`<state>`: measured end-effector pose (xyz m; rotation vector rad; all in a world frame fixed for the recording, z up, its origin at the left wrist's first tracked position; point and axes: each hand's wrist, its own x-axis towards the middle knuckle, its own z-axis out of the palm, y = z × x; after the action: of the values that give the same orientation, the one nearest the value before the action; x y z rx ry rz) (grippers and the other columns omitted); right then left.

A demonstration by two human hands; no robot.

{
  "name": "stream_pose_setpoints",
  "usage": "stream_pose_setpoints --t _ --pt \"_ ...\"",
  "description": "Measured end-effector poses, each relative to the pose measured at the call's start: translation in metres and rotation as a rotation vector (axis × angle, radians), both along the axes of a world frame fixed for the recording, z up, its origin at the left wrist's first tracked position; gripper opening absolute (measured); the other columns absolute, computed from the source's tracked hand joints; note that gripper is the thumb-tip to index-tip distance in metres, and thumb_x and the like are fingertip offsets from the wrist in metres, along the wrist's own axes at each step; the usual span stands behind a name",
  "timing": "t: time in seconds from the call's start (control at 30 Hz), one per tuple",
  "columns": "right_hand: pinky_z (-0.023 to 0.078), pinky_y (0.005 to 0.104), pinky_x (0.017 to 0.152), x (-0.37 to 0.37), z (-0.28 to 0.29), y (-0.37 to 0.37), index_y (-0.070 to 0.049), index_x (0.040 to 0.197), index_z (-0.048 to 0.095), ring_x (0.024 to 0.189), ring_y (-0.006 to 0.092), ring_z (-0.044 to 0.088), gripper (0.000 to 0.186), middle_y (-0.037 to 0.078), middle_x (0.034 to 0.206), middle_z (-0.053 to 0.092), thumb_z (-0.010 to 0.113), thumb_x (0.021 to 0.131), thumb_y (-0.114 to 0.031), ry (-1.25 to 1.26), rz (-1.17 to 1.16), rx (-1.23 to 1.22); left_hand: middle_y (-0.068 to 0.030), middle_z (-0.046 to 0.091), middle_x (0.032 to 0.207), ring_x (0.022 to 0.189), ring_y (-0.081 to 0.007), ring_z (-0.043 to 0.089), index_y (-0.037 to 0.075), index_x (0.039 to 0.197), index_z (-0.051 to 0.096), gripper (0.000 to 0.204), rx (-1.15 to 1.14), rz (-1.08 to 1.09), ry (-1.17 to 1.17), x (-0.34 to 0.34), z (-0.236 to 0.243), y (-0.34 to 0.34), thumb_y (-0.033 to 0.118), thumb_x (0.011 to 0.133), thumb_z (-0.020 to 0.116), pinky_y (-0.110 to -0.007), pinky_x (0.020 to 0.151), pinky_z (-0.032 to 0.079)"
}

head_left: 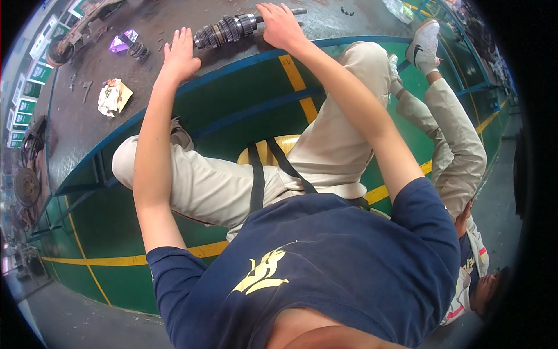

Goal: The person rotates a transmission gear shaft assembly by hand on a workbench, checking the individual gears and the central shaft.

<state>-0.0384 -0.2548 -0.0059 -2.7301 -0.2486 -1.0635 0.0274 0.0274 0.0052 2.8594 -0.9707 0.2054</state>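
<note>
A dark metal gear shaft (228, 32) lies along the near side of the metal-topped workbench, with several toothed gears stacked on it. Its thin bare end sticks out to the right. My right hand (281, 26) closes over the shaft just right of the gears; its palm side is hidden. By the other end of the shaft, my left hand (179, 58) rests with straight, slightly spread fingers and nothing in it. Whether its thumb touches the end gear I cannot tell.
On the bench (145, 81) lie a small loose gear (138, 51), a purple packet (123, 41) and crumpled paper (114, 97). A clear plastic bag (399, 10) is at the far right. The blue bench edge (232, 60) runs above my knees. Another person (459, 157) sits to my right.
</note>
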Motion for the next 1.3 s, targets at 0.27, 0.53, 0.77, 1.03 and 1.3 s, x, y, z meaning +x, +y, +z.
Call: stream_pose_setpoints --t 0.27,0.53,0.77,1.03,1.3 --pt "0.027 0.0493 0.111 -0.016 0.010 0.005 0.007 0.119 0.054 0.121 0.0367 0.046 0.049 0.023 0.118 0.056 0.053 0.072 -0.004 0.059 0.050 -0.095 -0.0202 0.012 0.159 0.149 -0.0319 0.008 -0.002 0.151 0.015 0.090 -0.075 0.066 0.046 -0.004 -0.016 -0.001 0.014 0.073 0.056 -0.054 0.118 0.013" --pt "0.031 0.0500 0.108 -0.020 0.021 0.000 -0.004 0.079 0.065 0.090 0.0327 0.063 0.013 0.013 0.081 0.066 0.056 0.071 -0.009 0.190 -0.098 -0.086 -0.0175 0.017 0.159 0.149 -0.0310 0.011 0.000 0.151 0.019 0.087 -0.007 0.061 0.219 -0.022 0.018 0.016 0.019 0.076 0.057 -0.054 0.118 0.013" --pt "0.023 0.0535 0.115 0.000 -0.003 0.008 0.001 0.135 0.047 0.134 0.0293 0.042 0.064 0.018 0.140 0.049 0.056 0.072 -0.002 0.087 0.063 -0.104 -0.0199 0.021 0.157 0.147 -0.0339 0.017 -0.001 0.149 0.023 0.082 -0.268 0.007 -0.088 0.013 -0.023 0.007 0.017 0.076 0.056 -0.052 0.117 0.019" --pt "0.030 0.0482 0.112 0.006 0.006 -0.007 0.001 0.123 0.058 0.126 0.0309 0.049 0.050 0.018 0.128 0.057 0.055 0.073 -0.002 0.099 0.052 -0.206 -0.0253 0.052 0.132 0.126 -0.0374 0.047 -0.005 0.127 0.052 0.053 -0.281 0.047 0.046 -0.008 -0.001 -0.001 0.011 0.076 0.054 -0.044 0.108 0.037" --pt "0.049 0.0447 0.090 0.064 0.015 -0.012 0.000 0.106 0.058 0.103 0.0380 0.060 0.032 0.019 0.104 0.063 0.057 0.076 -0.009 0.209 0.080 -0.136 -0.0215 0.050 0.136 0.130 -0.0347 0.044 -0.003 0.137 0.043 0.068 -0.331 0.091 -0.145 0.074 0.012 0.000 0.013 0.072 0.058 -0.043 0.108 0.038"
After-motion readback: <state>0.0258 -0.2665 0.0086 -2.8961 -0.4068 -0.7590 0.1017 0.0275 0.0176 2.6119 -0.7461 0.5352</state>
